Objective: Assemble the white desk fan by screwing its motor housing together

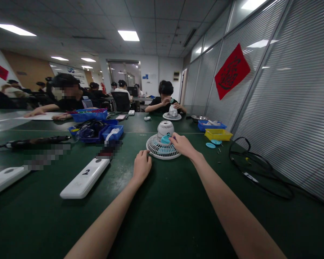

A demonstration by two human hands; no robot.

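A small white fan lies face down on the green table, its round grille flat and its white motor housing pointing up, with teal blades showing inside. My right hand rests on the fan's right side, fingers curled against the teal part near the hub. My left hand sits on the table at the grille's left rim, fingers curled under in a loose fist touching the rim. Whether either hand holds a small part is hidden.
A white numbered bar lies at the left. Blue bins stand behind it. A yellow tray, a blue tray, teal caps and small screws sit at the right, beside a black cable. People work at the table's far side.
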